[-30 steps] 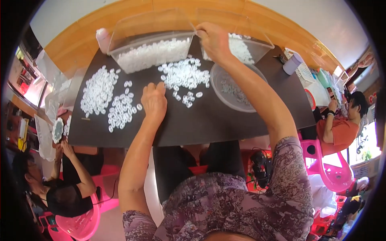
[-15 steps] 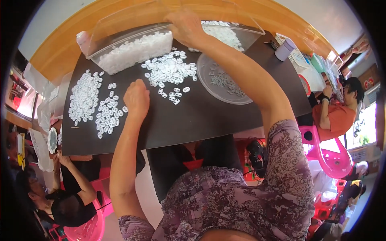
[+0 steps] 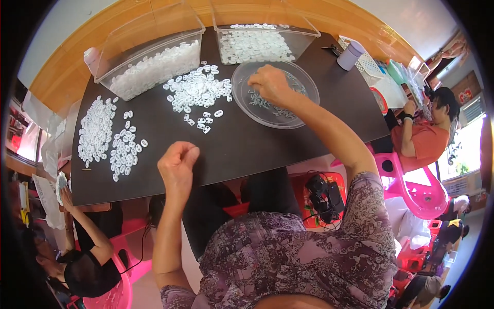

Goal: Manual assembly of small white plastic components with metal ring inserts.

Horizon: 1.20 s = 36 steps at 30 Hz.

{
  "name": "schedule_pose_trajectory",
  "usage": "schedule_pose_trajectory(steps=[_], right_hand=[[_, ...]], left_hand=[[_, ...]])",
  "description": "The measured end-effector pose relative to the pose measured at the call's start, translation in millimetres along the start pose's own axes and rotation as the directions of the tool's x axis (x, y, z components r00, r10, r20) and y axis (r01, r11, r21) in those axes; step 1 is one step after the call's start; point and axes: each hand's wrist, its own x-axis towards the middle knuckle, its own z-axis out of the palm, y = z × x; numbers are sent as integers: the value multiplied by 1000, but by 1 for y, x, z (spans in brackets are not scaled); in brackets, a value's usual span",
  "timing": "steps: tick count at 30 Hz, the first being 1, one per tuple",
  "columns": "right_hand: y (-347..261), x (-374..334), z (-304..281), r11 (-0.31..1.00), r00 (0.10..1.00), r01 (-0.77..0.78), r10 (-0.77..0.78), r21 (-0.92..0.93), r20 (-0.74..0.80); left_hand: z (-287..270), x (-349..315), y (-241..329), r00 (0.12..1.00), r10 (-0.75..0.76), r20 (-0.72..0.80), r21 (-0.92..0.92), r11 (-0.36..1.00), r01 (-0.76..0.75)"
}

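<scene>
Right hand (image 3: 270, 85): bent over slim grey pieces (image 3: 282, 112) in round clear plastic tub (image 3: 242, 90), grip unclear | left hand (image 3: 177, 159): curled narrow, contents unclear | probably best: pinch lightly, few at once

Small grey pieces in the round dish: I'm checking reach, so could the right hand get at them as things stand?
Likely yes: the right hand is over the clear round dish, no cover shows, and the small grey pieces lie loose near it.

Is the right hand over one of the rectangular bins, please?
No, the right hand is over the round clear dish of small grey pieces.
</scene>
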Motion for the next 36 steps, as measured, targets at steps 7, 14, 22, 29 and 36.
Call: schedule_pose_trajectory(steps=[7,14,22,29,36], right_hand=[[0,10,10,945,966,248,-226,-215,123],[-6,16,3,885,914,392,-344,-251,215],[-5,16,13,895,929,357,-311,-267,201],[-30,2,-24,993,997,64,-68,103,34],[-120,-29,-55,805,973,-229,167,547,162]], left_hand=[[8,-24,19,938,-327,119,-503,795,341],[5,-29,14,925,-351,147,-584,724,368],[3,-34,15,882,-436,179,-779,484,397],[-3,-36,18,858,-451,245,-848,330,415],[1,-41,29,838,-487,247,-862,285,420]])
